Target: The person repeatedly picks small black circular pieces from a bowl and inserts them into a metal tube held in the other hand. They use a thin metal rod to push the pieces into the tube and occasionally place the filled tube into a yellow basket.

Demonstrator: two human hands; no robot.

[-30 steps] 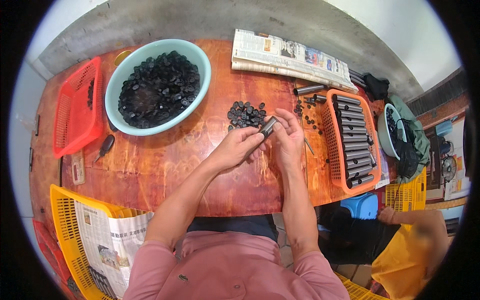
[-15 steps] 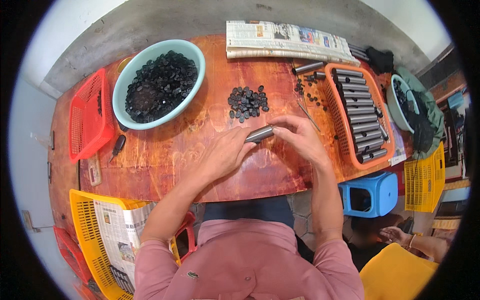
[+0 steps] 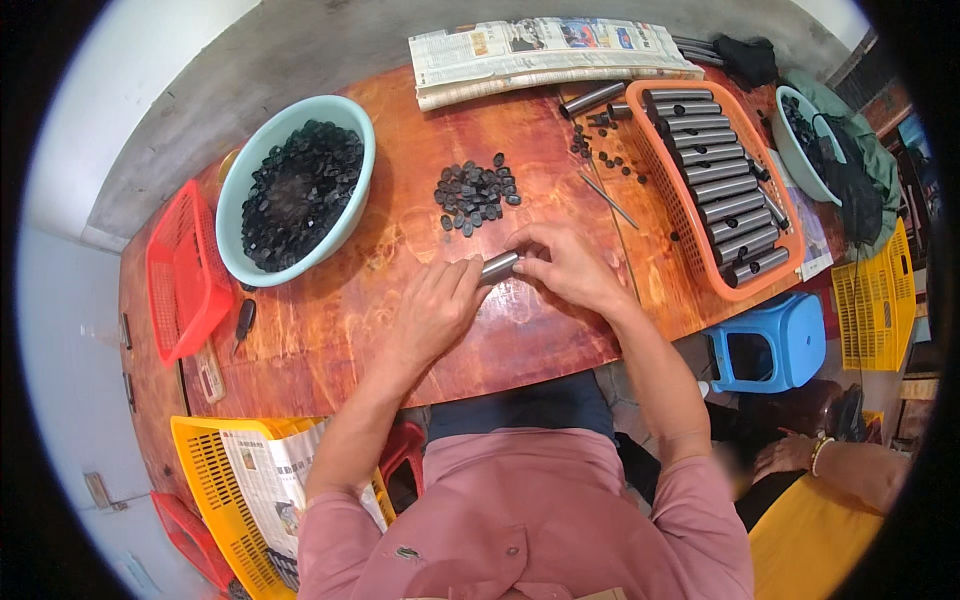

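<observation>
My left hand (image 3: 440,305) is closed around a short grey metal tube (image 3: 499,267), held at a slant over the near middle of the table. At the tube's right end, the thumb and fingers of my right hand (image 3: 565,268) pinch its rim; whether a small piece sits between them is hidden. Just beyond my hands lies a loose pile of small black oval pieces (image 3: 475,195). Many more of these fill a large pale green basin (image 3: 228,215) to the left. An orange basket (image 3: 715,275) on the right holds a row of similar metal tubes (image 3: 725,190).
Folded newspaper (image 3: 550,60) lies at the back. A thin rod (image 3: 608,200) and small black bits rest left of the orange basket. A red basket (image 3: 190,270) and a dark-handled tool (image 3: 243,325) sit at left. Another person's hand (image 3: 785,455) shows near a blue stool (image 3: 770,345).
The whole view has shifted and turned slightly. My hands stay on the metal tube, the right one still at its end, its fingers curled a little more.
</observation>
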